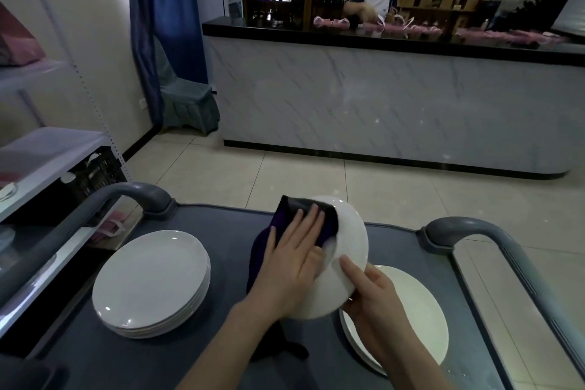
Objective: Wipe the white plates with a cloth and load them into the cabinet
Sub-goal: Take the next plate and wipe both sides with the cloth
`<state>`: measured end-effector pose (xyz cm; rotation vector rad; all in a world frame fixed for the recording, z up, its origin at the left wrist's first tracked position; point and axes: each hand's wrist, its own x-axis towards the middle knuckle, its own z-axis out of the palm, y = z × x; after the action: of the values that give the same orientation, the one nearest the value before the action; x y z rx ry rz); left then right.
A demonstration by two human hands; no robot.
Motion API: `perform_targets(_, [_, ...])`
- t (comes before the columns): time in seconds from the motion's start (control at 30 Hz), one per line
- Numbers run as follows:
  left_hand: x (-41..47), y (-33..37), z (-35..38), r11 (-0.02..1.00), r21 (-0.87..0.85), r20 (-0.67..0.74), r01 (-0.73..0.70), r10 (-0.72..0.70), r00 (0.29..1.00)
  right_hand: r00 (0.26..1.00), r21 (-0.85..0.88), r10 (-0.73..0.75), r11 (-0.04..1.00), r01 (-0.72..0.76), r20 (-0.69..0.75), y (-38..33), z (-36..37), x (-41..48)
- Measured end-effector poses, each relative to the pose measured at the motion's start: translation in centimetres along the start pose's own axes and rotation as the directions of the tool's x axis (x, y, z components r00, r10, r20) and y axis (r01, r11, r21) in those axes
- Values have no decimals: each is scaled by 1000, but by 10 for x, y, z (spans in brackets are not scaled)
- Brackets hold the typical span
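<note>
Above grey cart (228,263), tilted white plate (348,241), dark cloth (294,204) against it.

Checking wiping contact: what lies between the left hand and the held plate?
A dark cloth: the left hand presses it flat against the plate, which the right hand holds tilted. Seen in the head view.

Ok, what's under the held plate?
The cloth hangs under the held plate down to the cart; the right stack lies partly beneath, its left edge covered by the right hand.
</note>
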<state>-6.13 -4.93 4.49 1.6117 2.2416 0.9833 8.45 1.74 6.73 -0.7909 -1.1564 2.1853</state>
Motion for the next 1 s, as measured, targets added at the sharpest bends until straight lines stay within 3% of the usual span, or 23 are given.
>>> perform_targets(0.07, [6, -7, -10, 997, -21, -10, 74, -74, 997, 999, 4, -36, 999, 36, 14, -5, 0, 1])
perform_targets(0.17, [-7, -7, -7, 988, -137, -1, 71, -72, 997, 997, 17, -72, 997, 72, -23, -15, -1, 7])
perform_targets(0.33, [-40, 12, 19, 995, -65, 34, -78, 80, 996, 995, 26, -62, 998, 64, -72, -15, -4, 12])
perform_targets(0.6, [8, -8, -12, 997, 34, 18, 66, -67, 998, 1000, -19, -10, 1000, 10, 16, -3, 3, 5])
perform_targets(0.83, [-45, 4, 16, 1000, 8, 7, -17, 17, 1000, 997, 13, -61, 998, 62, -42, -17, -5, 14])
perform_targets(1.0, [-17, 15, 10, 999, 36, 5, -20, 20, 1000, 1000, 8, -9, 1000, 9, 6, -5, -1, 6])
